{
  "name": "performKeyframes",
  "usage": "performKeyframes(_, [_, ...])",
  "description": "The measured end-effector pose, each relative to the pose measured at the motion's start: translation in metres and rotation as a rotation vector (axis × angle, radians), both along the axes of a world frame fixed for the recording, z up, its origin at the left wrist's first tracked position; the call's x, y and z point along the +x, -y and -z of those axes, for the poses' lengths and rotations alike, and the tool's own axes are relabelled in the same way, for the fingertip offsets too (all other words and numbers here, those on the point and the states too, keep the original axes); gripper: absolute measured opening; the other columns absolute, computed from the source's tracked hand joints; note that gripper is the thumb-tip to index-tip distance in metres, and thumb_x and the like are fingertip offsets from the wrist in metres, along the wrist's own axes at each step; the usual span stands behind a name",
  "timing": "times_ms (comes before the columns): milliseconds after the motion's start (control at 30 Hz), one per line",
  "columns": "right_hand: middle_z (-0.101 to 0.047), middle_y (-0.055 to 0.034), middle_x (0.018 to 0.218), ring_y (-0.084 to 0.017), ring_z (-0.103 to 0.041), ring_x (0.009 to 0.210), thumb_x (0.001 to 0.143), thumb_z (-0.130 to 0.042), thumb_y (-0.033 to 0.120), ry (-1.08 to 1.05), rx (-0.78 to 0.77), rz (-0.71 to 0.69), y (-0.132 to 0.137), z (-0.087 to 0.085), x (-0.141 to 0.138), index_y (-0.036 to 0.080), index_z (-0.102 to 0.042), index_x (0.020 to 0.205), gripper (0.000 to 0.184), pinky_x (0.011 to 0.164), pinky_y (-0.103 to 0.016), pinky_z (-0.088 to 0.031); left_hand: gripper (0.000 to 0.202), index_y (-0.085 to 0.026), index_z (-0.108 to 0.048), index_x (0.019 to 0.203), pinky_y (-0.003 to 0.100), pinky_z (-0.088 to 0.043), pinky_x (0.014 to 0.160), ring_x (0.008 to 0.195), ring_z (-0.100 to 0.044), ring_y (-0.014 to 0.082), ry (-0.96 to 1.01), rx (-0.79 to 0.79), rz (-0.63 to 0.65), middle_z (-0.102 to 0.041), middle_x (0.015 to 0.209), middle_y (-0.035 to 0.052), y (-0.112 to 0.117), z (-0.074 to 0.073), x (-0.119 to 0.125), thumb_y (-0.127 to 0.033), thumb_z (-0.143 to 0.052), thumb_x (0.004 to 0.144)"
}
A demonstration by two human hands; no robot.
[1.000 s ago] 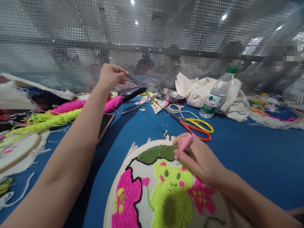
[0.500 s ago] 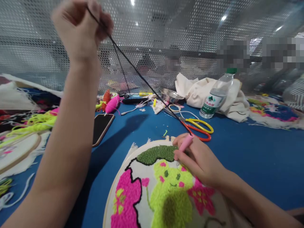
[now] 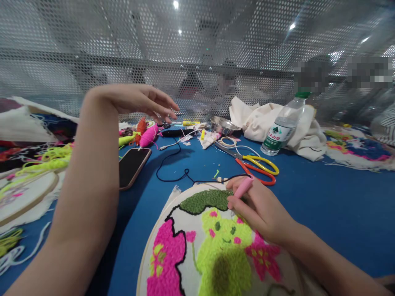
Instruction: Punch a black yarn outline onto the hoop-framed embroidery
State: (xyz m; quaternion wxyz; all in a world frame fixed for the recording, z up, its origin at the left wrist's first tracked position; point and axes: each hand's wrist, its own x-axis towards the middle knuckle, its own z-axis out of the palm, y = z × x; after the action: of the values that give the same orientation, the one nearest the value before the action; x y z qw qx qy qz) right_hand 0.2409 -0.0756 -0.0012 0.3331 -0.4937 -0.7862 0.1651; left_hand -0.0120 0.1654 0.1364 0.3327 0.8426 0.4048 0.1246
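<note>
My right hand (image 3: pixel 257 205) is closed around a pink punch needle (image 3: pixel 243 187) and rests on the upper edge of a hooped embroidery (image 3: pixel 160 230). The fabric carries a yellow bear (image 3: pixel 226 263), pink flowers and a dark green patch (image 3: pixel 203 200) bordered in black. From the punch needle's top, black yarn (image 3: pixel 173 180) runs slack over the table toward the back. Raised above the table at the left, my left hand (image 3: pixel 145 100) is open, fingers stretched to the right, with nothing in it.
Scissors (image 3: pixel 257 164) with yellow and red handles lie behind the hoop. A phone (image 3: pixel 134 166) lies at left, near a pink yarn bundle (image 3: pixel 149 135). A water bottle (image 3: pixel 279 129), a metal bowl (image 3: pixel 225 124) and cream cloth (image 3: pixel 254 117) stand before the perforated metal screen (image 3: pixel 185 53).
My left hand has let go of the black yarn, come down and turned to the right with its fingers opened. The taut yarn has dropped onto the table. The right hand stays put.
</note>
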Motion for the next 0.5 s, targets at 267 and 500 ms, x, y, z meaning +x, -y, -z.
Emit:
performKeyframes(267, [-0.055, -0.004, 0.083, -0.018, -0.049, 0.08, 0.092, -0.043, 0.026, -0.007, 0.005, -0.01, 0.0, 0.001, 0.0, 0.02, -0.044, 0.077, 0.016, 0.073, -0.034, -0.038, 0.02, -0.016, -0.065, 0.067, 0.032, -0.051, 0.057, 0.057, -0.065, 0.0223, -0.468, -0.107, -0.415, -0.069, 0.064, 0.01, -0.054, 0.083, 0.029, -0.035, -0.07, 0.064])
performKeyframes(500, [-0.053, -0.0035, 0.082, -0.018, -0.048, 0.079, 0.092, -0.042, 0.027, -0.005, -0.034, -0.003, -0.001, 0.0, 0.0, 0.021, -0.041, 0.074, 0.019, 0.072, -0.034, -0.037, 0.03, -0.011, -0.066, 0.066, 0.037, -0.051, 0.056, 0.062, -0.066, 0.0317, -0.532, 0.02, -0.497, -0.064, 0.054, 0.0143, -0.063, 0.126, 0.048, -0.04, -0.07, 0.062])
